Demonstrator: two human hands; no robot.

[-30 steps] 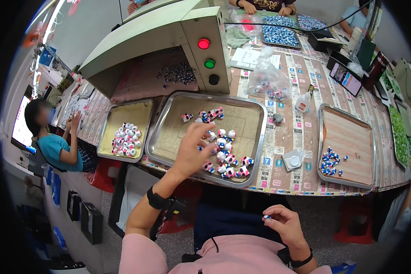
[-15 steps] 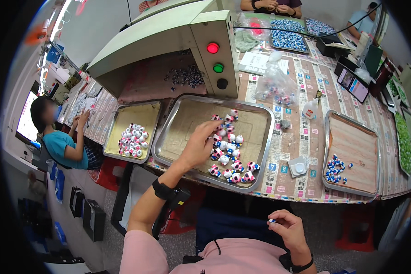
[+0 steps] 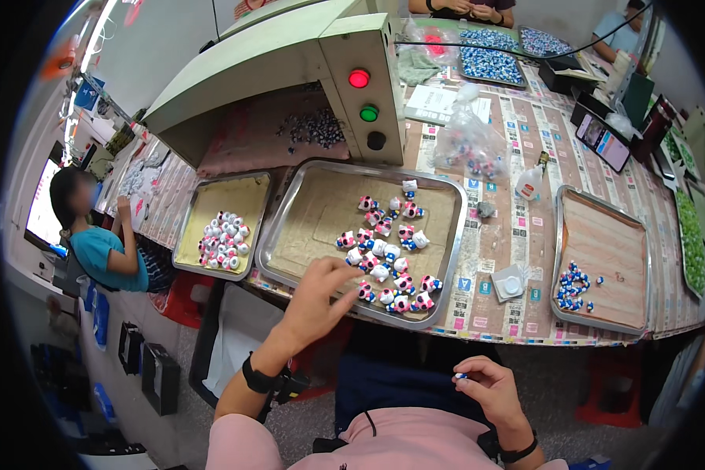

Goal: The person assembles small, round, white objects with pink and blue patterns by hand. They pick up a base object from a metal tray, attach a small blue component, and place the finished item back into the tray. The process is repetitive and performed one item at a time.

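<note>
My left hand (image 3: 319,296) hovers over the near edge of a large metal tray (image 3: 290,188), its fingers and thumb apart with nothing visible between them. Its fingertips are close to the pile of small figurines (image 3: 380,271), which have white, pink and blue parts and lie scattered over the tray's right half. Down by my lap, past the table edge, my right hand (image 3: 487,389) pinches a tiny blue-and-white figurine body (image 3: 461,377) between thumb and fingertips.
To the left, a smaller tray (image 3: 182,249) holds round white-and-pink pieces. A shallow tray (image 3: 642,258) at right has blue-and-white pieces. Behind stands a tunnel-shaped machine (image 3: 364,47) with lit buttons. A glue bottle (image 3: 530,182), plastic bag (image 3: 471,141) and phone (image 3: 603,142) are farther right. Other people sit nearby.
My left hand has drawn back from the far part of the figurine pile to the tray's near edge. Several figurines have spread leftward. My right hand keeps its pinch, nearly in place.
</note>
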